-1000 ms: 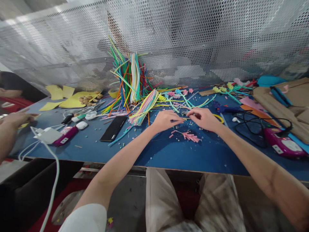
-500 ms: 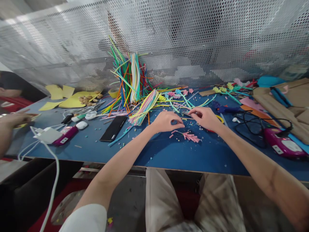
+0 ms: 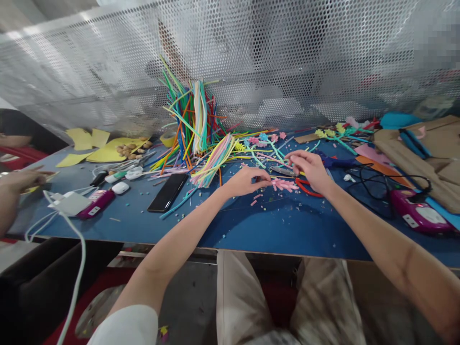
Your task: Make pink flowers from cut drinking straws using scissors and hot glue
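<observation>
Between its fingertips my left hand (image 3: 247, 182) pinches one end of a pink fringed strip (image 3: 285, 185), which points to the right just above the table. My right hand (image 3: 309, 168) is raised over red-handled scissors (image 3: 308, 188), its fingers bent; whether they hold anything is too small to tell. The metal blades of the scissors show beside its fingertips. Behind my hands lie pastel flower stems (image 3: 264, 143) and a bundle of pastel pipe cleaners (image 3: 213, 160). Small pink clippings are scattered in front of my left hand.
A black phone (image 3: 167, 192) lies left of my left forearm. Further left are a purple power bank (image 3: 97, 203), a white charger and another person's hand (image 3: 23, 182). Right are cables, a second purple power bank (image 3: 419, 211) and cardboard (image 3: 427, 155). A perforated metal screen (image 3: 287, 62) stands behind.
The pink strip has moved up to my left fingertips from the tabletop in front. My right hand has lifted slightly and its fingers have spread, showing more of the scissors.
</observation>
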A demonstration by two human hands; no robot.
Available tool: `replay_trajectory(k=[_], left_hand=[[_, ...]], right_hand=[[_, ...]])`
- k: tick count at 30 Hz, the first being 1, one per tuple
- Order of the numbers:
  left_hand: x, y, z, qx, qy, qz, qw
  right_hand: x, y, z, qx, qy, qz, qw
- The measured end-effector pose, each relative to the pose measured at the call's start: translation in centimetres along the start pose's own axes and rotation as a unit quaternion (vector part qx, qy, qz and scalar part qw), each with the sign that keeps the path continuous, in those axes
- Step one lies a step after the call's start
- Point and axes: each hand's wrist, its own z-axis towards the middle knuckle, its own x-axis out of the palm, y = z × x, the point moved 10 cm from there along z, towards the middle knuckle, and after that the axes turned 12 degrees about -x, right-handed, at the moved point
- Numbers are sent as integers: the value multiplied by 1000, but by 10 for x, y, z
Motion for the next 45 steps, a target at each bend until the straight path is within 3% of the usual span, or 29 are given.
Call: replay_trajectory(k=[2, 4, 7, 12, 28, 33, 39, 45], left_hand=[[-12, 3, 0, -16, -58, 2, 998], [-21, 9, -1, -38, -103, 13, 994], [-31, 20, -1, -78, -148, 33, 985], [-39, 26, -3, -101, -192, 62, 974], [-41, 24, -5, -71, -232, 98, 965], [-41, 25, -6, -84, -234, 81, 965], [-48, 18, -12, -60, -283, 57, 956], [-51, 10, -13, -42, -289, 67, 954]], right_hand=[[-3, -6, 1, 12, -37, 102, 994], [-8, -6, 3, 0, -65, 134, 989], [-15, -1, 3, -31, -80, 99, 991], [-11, 10, 1, -47, -47, -1, 998], [-10, 20, 0, -54, -39, -81, 995], [-8, 22, 0, -49, -36, -70, 996], [-2, 20, -2, -44, -10, -51, 998], [0, 21, -2, -46, 1, -30, 999]])
